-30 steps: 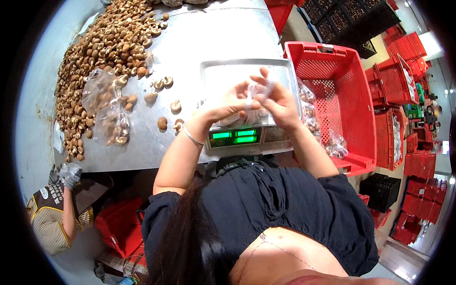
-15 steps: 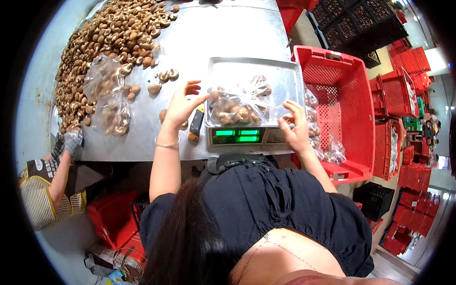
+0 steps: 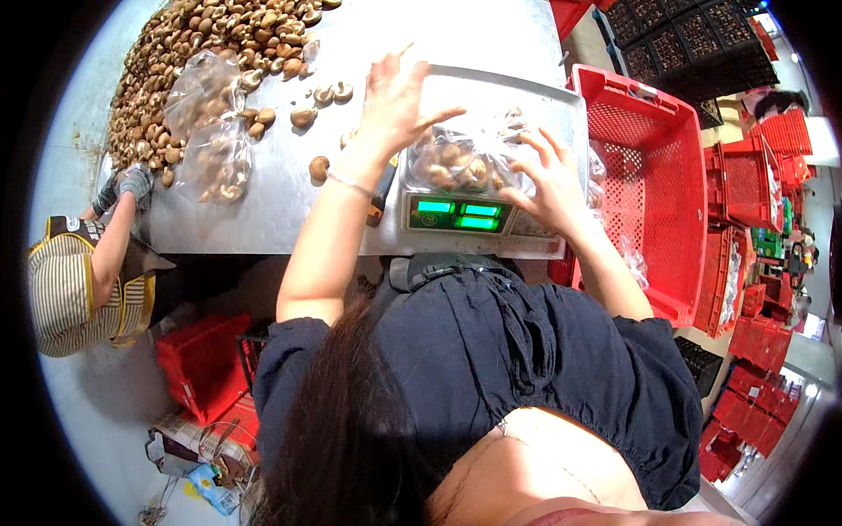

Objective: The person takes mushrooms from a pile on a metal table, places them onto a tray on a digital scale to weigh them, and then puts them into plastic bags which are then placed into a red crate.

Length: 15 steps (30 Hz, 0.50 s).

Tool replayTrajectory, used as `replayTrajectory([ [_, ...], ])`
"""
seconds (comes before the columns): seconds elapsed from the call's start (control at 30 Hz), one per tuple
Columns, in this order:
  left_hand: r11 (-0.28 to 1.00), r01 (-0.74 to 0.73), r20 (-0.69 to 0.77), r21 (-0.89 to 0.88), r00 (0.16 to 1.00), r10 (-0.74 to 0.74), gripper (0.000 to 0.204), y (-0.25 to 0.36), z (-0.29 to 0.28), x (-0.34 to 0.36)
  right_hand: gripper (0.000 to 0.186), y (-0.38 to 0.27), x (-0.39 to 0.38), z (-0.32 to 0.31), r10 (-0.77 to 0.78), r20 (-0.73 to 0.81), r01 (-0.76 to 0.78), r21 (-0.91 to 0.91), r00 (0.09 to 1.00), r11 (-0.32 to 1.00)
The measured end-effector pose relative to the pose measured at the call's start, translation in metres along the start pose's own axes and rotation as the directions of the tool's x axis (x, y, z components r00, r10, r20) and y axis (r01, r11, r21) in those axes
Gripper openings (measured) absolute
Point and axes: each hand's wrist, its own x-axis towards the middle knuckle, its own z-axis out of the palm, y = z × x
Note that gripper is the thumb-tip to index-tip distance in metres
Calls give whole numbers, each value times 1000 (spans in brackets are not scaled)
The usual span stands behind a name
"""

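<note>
A clear plastic bag of brown mushrooms point(image 3: 449, 167) lies on the metal pan point(image 3: 570, 110) of a weighing scale, whose front panel point(image 3: 458, 213) shows lit green displays. My left hand point(image 3: 395, 105) is open over the pan's left edge, fingers spread, holding nothing. At the bag's right side, my right hand point(image 3: 551, 180) has its fingers apart and curved; whether the fingertips touch the plastic I cannot tell. Partly hidden behind my left wrist is a black and orange-yellow tool point(image 3: 377, 206) on the table, its kind unclear. A loose mushroom point(image 3: 319, 168) sits left of my forearm.
A large mushroom heap point(image 3: 189, 79) covers the far left of the metal table point(image 3: 289, 219), with filled bags point(image 3: 215, 162) beside it. On the right stands a red crate point(image 3: 645, 175) holding some bags. A gloved co-worker's hand point(image 3: 133, 182) is at the heap's near end.
My left hand has moved up and away from me, over the pan's edge. My right hand has come closer to the bag. The whole view has shifted slightly.
</note>
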Motion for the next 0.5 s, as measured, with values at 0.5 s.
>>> replayTrajectory([
  [0.5,921,16,88,-390,996,20,17,-3,14,-11,21,17,-11,17,213,-126,-136,446,969,885],
])
